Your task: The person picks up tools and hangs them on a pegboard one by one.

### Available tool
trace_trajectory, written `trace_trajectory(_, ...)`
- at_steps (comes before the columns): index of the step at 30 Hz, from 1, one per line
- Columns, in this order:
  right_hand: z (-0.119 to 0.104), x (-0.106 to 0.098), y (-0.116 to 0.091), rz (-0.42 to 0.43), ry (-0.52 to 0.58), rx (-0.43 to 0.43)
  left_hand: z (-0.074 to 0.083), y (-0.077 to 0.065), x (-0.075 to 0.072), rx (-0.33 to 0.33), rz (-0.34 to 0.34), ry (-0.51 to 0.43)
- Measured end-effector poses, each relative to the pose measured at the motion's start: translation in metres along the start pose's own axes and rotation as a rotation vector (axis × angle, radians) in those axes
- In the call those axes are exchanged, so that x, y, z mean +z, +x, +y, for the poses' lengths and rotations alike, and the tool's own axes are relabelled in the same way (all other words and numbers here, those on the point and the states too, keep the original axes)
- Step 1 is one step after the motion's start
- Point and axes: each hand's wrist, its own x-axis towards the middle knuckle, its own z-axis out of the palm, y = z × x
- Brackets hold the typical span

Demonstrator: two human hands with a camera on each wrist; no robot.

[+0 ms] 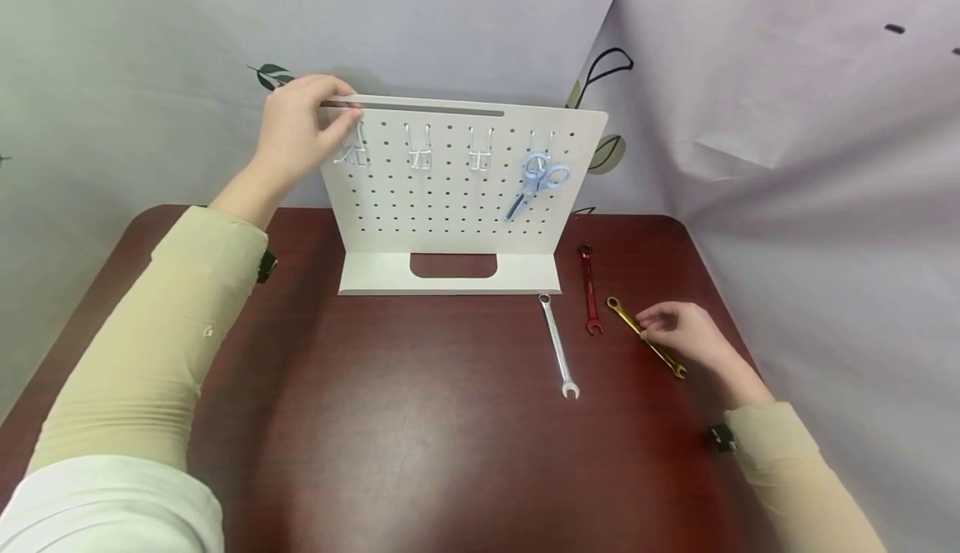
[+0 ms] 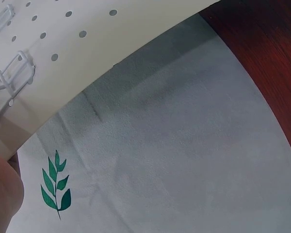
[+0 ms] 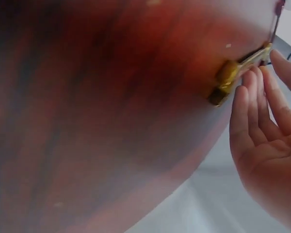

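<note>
My left hand (image 1: 303,123) grips the top left corner of a white pegboard (image 1: 450,203), thumb in front and fingers over the top edge. In the left wrist view only part of that hand (image 2: 5,196) shows beside the board. A pair of light blue scissors (image 1: 534,182) hangs from the rightmost hook. On the table at the right lies a gold wrench (image 1: 637,329), with my right hand (image 1: 682,332) right at its middle. In the right wrist view, the fingertips and thumb stand apart close to the gold wrench (image 3: 227,75), fingers nearly straight.
A silver wrench (image 1: 557,344) lies in front of the board's base, and a red wrench (image 1: 589,290) between it and the gold one. White wire hooks (image 1: 420,153) line the board's upper part. Patterned cloth (image 1: 810,119) hangs behind and right of the dark red table (image 1: 420,419).
</note>
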Motion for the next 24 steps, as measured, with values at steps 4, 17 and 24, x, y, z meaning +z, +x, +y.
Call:
trace_trajectory(4,0.0047,0.0018,-0.0011,-0.007,0.015,-0.001,0.0000,0.0002,0.0007,0.004,0.002,-0.003)
trace_trajectory(17,0.0068,0.0070,0.0028,0.020,-0.060,-0.019,0.0004,0.0022,0.0046,0.002,-0.001,-0.009)
trace_trajectory(24,0.0031,0.0087,0.0074,0.008,-0.010,0.012,-0.0028,0.0021,0.0028,-0.002,0.007,-0.001)
